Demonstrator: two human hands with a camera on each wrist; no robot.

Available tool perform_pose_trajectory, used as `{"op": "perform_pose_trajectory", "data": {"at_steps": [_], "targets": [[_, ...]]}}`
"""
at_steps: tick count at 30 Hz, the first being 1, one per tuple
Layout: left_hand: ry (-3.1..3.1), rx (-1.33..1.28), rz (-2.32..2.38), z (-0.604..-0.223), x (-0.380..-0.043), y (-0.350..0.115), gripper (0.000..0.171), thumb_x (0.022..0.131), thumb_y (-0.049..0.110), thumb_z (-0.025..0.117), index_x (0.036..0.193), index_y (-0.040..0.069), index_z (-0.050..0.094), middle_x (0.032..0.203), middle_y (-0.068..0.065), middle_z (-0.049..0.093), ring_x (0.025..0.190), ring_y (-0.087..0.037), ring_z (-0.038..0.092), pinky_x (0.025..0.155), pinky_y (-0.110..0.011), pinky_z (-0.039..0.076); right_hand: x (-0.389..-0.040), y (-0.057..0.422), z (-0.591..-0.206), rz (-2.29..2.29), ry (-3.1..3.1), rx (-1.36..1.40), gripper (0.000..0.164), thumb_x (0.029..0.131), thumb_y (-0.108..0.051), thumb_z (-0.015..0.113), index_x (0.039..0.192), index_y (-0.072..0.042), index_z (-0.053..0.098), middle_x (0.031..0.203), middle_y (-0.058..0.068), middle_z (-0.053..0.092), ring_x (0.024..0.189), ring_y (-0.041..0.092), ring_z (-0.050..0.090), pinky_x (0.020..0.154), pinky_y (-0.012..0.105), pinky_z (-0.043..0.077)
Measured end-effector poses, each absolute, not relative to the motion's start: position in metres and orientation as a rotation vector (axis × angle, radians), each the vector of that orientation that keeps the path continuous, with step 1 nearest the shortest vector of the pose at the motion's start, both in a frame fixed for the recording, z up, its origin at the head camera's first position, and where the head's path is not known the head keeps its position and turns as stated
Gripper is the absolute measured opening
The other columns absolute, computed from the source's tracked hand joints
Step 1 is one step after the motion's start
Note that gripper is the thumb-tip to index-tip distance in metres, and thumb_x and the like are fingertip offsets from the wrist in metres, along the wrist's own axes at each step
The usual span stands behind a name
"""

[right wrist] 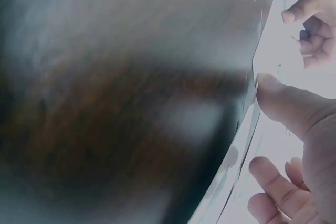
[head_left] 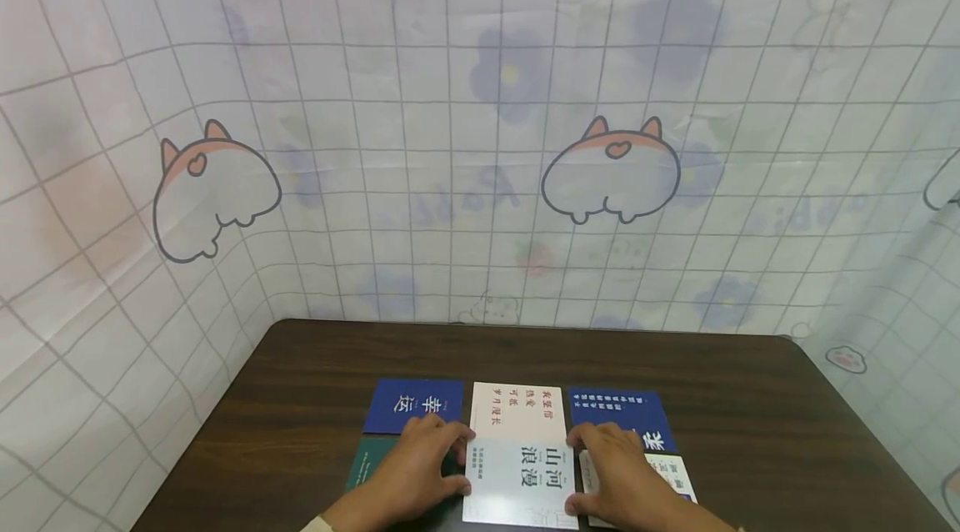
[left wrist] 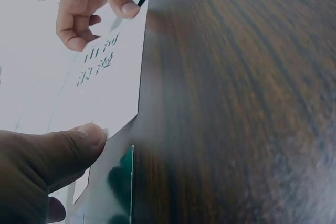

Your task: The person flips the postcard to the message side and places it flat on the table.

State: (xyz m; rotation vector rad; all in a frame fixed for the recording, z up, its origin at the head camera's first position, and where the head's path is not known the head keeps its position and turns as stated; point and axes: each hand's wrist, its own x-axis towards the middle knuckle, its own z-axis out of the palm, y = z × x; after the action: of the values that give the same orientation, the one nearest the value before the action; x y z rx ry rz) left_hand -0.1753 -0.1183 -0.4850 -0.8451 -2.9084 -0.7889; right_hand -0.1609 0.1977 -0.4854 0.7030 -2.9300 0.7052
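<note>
A light grey booklet with dark Chinese lettering lies nearest the person in the middle column, lined up below a pale pink booklet. My left hand holds the grey one at its left edge, thumb nearer the person and fingers farther up. On the opposite edge, my right hand holds it the same way. In the left wrist view, the left thumb is at a corner of the cover. The right wrist view has the right thumb against the other side. Some fingertips are hidden.
Left of the middle column are a navy booklet and a green booklet, partly under the left arm. On the right are another navy booklet and a white booklet. All rest on a dark wooden table before a patterned curtain.
</note>
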Motion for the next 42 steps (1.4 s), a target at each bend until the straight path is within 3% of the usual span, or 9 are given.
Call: {"op": "perform_pose_trajectory", "data": {"at_steps": [8, 13, 19, 25, 28, 30, 32, 37, 42], "targets": [[-2.855, -0.839, -0.835, -0.487, -0.175, -0.120, 0.042, 0.082, 0.024, 0.086, 0.120, 0.015, 0.070, 0.083, 0.029, 0.057, 0.086, -0.003, 0.047, 0.084, -0.036, 0.037, -0.161, 0.196, -0.484, 0.868, -2.977, 0.650, 0.054, 0.074, -0.025, 0.092, 0.115, -0.017, 0.057, 0.081, -0.024, 0.054, 0.090, 0.014, 0.052, 0.091, 0.059, 0.038], [-2.819, -0.849, -0.904, -0.490, -0.176, -0.120, 0.039, 0.085, 0.021, 0.084, 0.120, 0.014, 0.069, 0.081, 0.030, 0.057, 0.088, -0.002, 0.051, 0.090, -0.041, 0.039, -0.160, 0.197, -0.483, 1.012, -2.994, 0.613, 0.046, 0.080, -0.014, 0.087, 0.115, -0.014, 0.057, 0.078, -0.022, 0.058, 0.086, 0.014, 0.055, 0.084, 0.049, 0.042], [-2.828, -0.836, -1.064, -0.491, -0.178, -0.121, 0.036, 0.088, 0.021, 0.081, 0.121, 0.015, 0.067, 0.081, 0.029, 0.060, 0.097, -0.005, 0.057, 0.104, -0.062, 0.033, -0.159, 0.200, -0.481, 1.191, -2.970, 0.662, 0.044, 0.084, -0.005, 0.079, 0.118, -0.010, 0.053, 0.078, -0.013, 0.060, 0.070, 0.004, 0.054, 0.066, 0.029, 0.044], [-2.865, -0.804, -1.286, -0.488, -0.178, -0.123, 0.039, 0.090, 0.019, 0.078, 0.125, 0.014, 0.062, 0.082, 0.024, 0.065, 0.087, -0.002, 0.062, 0.109, -0.073, 0.021, -0.158, 0.203, -0.479, 1.304, -2.961, 0.678, 0.044, 0.088, -0.006, 0.076, 0.123, -0.007, 0.050, 0.079, -0.010, 0.061, 0.070, 0.006, 0.055, 0.065, 0.028, 0.043], [-2.886, -0.762, -1.403, -0.485, -0.177, -0.123, 0.042, 0.090, 0.018, 0.078, 0.127, 0.013, 0.058, 0.084, 0.019, 0.067, 0.077, -0.003, 0.062, 0.104, -0.057, 0.040, -0.158, 0.202, -0.478, 1.308, -2.961, 0.663, 0.045, 0.089, -0.006, 0.076, 0.125, -0.006, 0.049, 0.080, -0.010, 0.062, 0.071, 0.006, 0.055, 0.065, 0.028, 0.044], [-2.887, -0.739, -1.470, -0.483, -0.176, -0.123, 0.042, 0.089, 0.017, 0.078, 0.126, 0.012, 0.057, 0.085, 0.016, 0.068, 0.074, -0.006, 0.061, 0.088, -0.041, 0.050, -0.157, 0.202, -0.477, 1.312, -2.951, 0.654, 0.046, 0.089, -0.006, 0.076, 0.126, -0.005, 0.048, 0.080, -0.010, 0.063, 0.071, 0.005, 0.055, 0.064, 0.028, 0.043], [-2.881, -0.726, -1.509, -0.482, -0.176, -0.124, 0.040, 0.089, 0.017, 0.079, 0.123, 0.013, 0.057, 0.086, 0.014, 0.068, 0.074, -0.007, 0.061, 0.070, -0.031, 0.048, -0.156, 0.202, -0.476, 1.311, -2.939, 0.644, 0.047, 0.089, -0.007, 0.077, 0.126, -0.004, 0.048, 0.079, -0.011, 0.063, 0.070, 0.005, 0.054, 0.063, 0.028, 0.043], [-2.853, -0.725, -1.492, -0.482, -0.179, -0.125, 0.029, 0.090, 0.019, 0.078, 0.113, 0.016, 0.060, 0.087, 0.015, 0.068, 0.082, -0.006, 0.063, 0.076, -0.031, 0.049, -0.157, 0.204, -0.472, 1.287, -2.929, 0.632, 0.042, 0.091, -0.014, 0.077, 0.122, -0.006, 0.052, 0.081, -0.013, 0.065, 0.073, 0.003, 0.056, 0.066, 0.028, 0.044], [-2.815, -0.752, -1.421, -0.480, -0.179, -0.126, 0.014, 0.092, 0.020, 0.076, 0.099, 0.020, 0.064, 0.090, 0.015, 0.064, 0.087, -0.005, 0.061, 0.082, -0.033, 0.050, -0.159, 0.204, -0.468, 1.248, -2.922, 0.668, 0.017, 0.092, -0.016, 0.075, 0.101, -0.012, 0.061, 0.080, -0.014, 0.061, 0.073, 0.002, 0.053, 0.065, 0.027, 0.043]]}}
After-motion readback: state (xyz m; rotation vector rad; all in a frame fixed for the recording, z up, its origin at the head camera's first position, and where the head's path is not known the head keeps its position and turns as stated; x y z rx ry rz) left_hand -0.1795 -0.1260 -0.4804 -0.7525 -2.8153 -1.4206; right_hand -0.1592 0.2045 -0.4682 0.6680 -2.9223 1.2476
